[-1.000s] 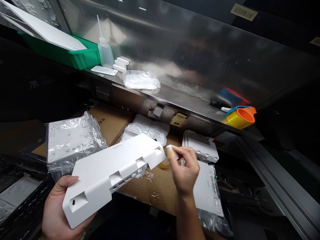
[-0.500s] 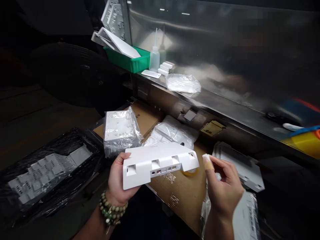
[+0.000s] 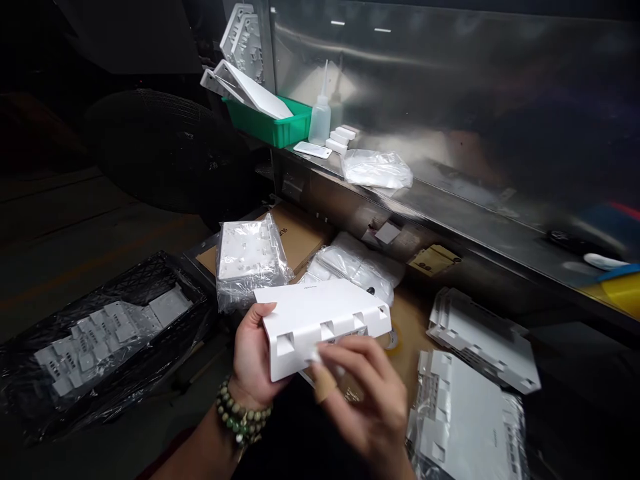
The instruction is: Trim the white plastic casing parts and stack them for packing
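My left hand (image 3: 254, 357) grips the left end of a white plastic housing (image 3: 325, 303), thumb on top. Square notches and a row of port openings run along its near edge. In front of that edge is my right hand (image 3: 367, 393), slightly blurred, pinching a small white wad (image 3: 315, 355) at or against the housing's face. Whether the wad is cloth or paper I cannot tell. A tan band wraps the right thumb. The right fingers hide part of the port openings. More white housings (image 3: 470, 413) in clear plastic lie to the right of my right hand.
A bagged stack of housings (image 3: 247, 257) sits on cardboard behind. A black crate (image 3: 165, 263) at left holds several grey-white pieces. On the metal shelf stand a green bin (image 3: 280, 130), a squeeze bottle (image 3: 321, 120), small white blocks (image 3: 340, 139) and a plastic bag (image 3: 377, 168).
My right hand has moved left from beside the housing to its near face, carrying the white wad. The housing has tilted slightly, and the view has shifted a little.
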A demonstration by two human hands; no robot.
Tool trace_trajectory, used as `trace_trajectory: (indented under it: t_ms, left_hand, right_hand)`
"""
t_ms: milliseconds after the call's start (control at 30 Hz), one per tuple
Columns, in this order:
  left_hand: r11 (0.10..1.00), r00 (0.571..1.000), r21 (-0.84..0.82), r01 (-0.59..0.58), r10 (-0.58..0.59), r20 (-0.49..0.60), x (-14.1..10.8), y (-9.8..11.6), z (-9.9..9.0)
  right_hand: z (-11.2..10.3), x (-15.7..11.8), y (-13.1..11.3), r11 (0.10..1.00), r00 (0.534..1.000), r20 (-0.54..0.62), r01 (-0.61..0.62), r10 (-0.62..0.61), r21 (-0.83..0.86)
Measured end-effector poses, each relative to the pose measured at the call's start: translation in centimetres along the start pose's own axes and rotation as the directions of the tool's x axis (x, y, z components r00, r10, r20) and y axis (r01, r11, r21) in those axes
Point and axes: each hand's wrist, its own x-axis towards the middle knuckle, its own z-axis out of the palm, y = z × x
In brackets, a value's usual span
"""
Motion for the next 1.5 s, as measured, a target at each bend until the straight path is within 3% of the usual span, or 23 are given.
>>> trace_trajectory:
  t_ms: [67, 133, 233, 333, 400, 433, 467, 533, 600, 667, 767, 967, 1067, 1167, 1367, 1500]
  left_hand:
    - [1.0, 1.0, -0.014, 0.007, -0.007, 0.026, -0.1, -0.5, 0.5]
    - [1.0, 0.999, -0.02, 0.013, -0.012, 0.034, -0.3, -0.8, 0.9]
    - [1.0, 0.999, -0.005, 0.019, -0.019, 0.047, -0.5, -0.9, 0.7]
    - [0.999, 0.996, 0.03, -0.019, 0.016, 0.092, 0.0, -0.3, -0.6]
    - [0.995, 0.982, 0.053, -0.086, 0.075, 0.175, 0.7, 0.4, -1.7]
    - [0.991, 0.966, 0.065, -0.113, 0.095, 0.241, 0.9, 0.9, -2.3]
    - [0.989, 0.943, 0.081, -0.128, 0.096, 0.319, 1.2, 1.3, -2.8]
    - [0.987, 0.877, 0.109, -0.121, 0.054, 0.477, 1.4, 2.0, -3.5]
    - [0.987, 0.802, 0.133, -0.087, -0.01, 0.597, 1.3, 2.4, -3.8]
    - [0.987, 0.734, 0.154, -0.054, -0.065, 0.676, 1.2, 2.6, -3.8]
    - [0.977, 0.68, 0.21, -0.043, -0.126, 0.722, 1.2, 2.6, -3.6]
    - [0.959, 0.685, 0.275, -0.063, -0.159, 0.711, 1.6, 2.8, -3.6]
    - [0.96, 0.648, 0.279, -0.021, -0.199, 0.736, 1.9, 3.0, -4.0]
    - [0.963, 0.605, 0.267, 0.046, -0.239, 0.76, 2.1, 3.2, -4.6]
    - [0.953, 0.557, 0.285, 0.104, -0.293, 0.777, 2.0, 3.0, -4.7]
    - [0.948, 0.544, 0.298, 0.111, -0.309, 0.78, 2.0, 2.8, -4.1]
  right_hand:
    - [1.5, 0.1, -1.1, 0.997, 0.996, 0.064, 0.067, -0.069, 0.031]
    - [2.7, 0.0, -1.7, 0.994, 0.993, 0.055, 0.107, -0.108, 0.012]
    - [3.0, -0.2, -2.0, 0.991, 0.988, 0.087, 0.126, -0.13, 0.046]
    - [1.3, -0.2, -1.8, 0.974, 0.994, 0.106, -0.001, -0.023, 0.228]
    - [-0.7, 0.1, -0.6, 0.95, 0.983, -0.077, -0.141, 0.169, 0.279]
    - [-1.8, 0.3, 0.3, 0.931, 0.935, -0.217, -0.211, 0.281, 0.296]
    - [-2.8, 0.6, 1.4, 0.902, 0.854, -0.347, -0.275, 0.388, 0.332]
    - [-4.4, 1.1, 3.6, 0.802, 0.673, -0.462, -0.36, 0.578, 0.477]
    - [-5.3, 1.4, 5.4, 0.643, 0.575, -0.359, -0.422, 0.735, 0.639]
    - [-5.3, 1.3, 6.2, 0.491, 0.542, -0.195, -0.48, 0.818, 0.727]
    - [-4.5, 0.8, 5.9, 0.417, 0.521, -0.107, -0.526, 0.847, 0.741]
    - [-3.9, 0.3, 5.1, 0.431, 0.455, -0.179, -0.544, 0.873, 0.72]
    - [-4.1, 0.1, 5.2, 0.418, 0.44, -0.174, -0.553, 0.881, 0.721]
    - [-4.2, -0.2, 5.3, 0.413, 0.438, -0.166, -0.56, 0.883, 0.718]
    - [-4.3, -0.7, 5.3, 0.443, 0.479, -0.167, -0.55, 0.862, 0.708]
    - [-4.4, -0.9, 5.4, 0.441, 0.459, -0.192, -0.529, 0.867, 0.725]
